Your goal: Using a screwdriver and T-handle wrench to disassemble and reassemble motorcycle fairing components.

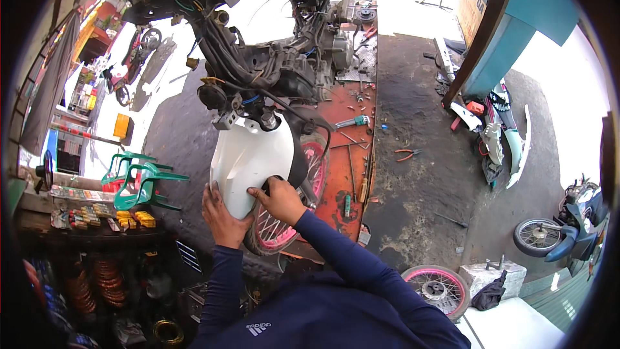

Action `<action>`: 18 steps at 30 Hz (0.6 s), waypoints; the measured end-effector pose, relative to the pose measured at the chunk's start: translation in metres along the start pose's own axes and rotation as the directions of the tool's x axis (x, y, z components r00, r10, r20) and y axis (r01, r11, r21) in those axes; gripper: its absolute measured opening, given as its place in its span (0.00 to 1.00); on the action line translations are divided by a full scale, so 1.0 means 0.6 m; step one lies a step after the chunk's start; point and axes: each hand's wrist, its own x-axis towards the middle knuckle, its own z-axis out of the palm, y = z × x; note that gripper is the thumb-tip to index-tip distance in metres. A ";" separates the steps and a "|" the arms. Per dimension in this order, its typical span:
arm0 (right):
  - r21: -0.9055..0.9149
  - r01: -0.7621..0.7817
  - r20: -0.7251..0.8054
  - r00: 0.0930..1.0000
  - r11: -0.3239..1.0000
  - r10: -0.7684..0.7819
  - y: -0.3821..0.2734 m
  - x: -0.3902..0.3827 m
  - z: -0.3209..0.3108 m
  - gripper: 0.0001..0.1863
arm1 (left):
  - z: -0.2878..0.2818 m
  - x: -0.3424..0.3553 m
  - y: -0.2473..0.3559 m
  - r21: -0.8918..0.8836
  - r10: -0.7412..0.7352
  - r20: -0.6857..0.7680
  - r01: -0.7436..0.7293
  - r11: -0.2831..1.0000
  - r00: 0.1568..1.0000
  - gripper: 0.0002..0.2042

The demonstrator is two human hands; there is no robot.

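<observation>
My left hand [224,216] grips the lower left side of a white front fender [245,148], fingers along its outer face. My right hand [278,200] is curled over the fender's right edge near its lower part, thumb on the white surface. The fender sits below the steering stem of a stripped motorbike [239,71] with exposed cables and frame. Under and beside it shows a front wheel [271,236] with a pink rim, partly hidden by the fender and my hands.
An orange work platform [342,200] holds scattered tools. Green plastic chairs [148,181] and a parts shelf [97,229] are left. Pliers [407,153] lie on the floor, body panels [500,136] by a post [481,39]. A loose wheel [436,287] and another motorbike [575,220] are right.
</observation>
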 end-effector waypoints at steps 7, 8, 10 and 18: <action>0.183 -0.073 -0.082 0.993 0.980 0.090 0.069 0.005 -0.051 0.19 | 0.011 0.041 -0.041 0.144 -0.006 0.011 0.004 0.990 1.000 0.51; 0.181 -0.096 -0.181 0.975 0.979 0.129 0.087 0.009 -0.061 0.20 | 0.008 0.048 -0.037 0.193 -0.055 0.053 0.044 0.980 0.997 0.51; 0.176 -0.131 -0.262 0.949 0.976 0.175 0.127 0.022 -0.078 0.24 | -0.001 0.064 -0.016 0.157 0.036 0.017 -0.038 0.987 0.999 0.51; 0.180 -0.221 -0.088 0.967 0.959 0.239 0.160 0.053 -0.062 0.33 | -0.012 0.176 0.109 0.210 0.474 0.259 -0.528 0.823 0.842 0.58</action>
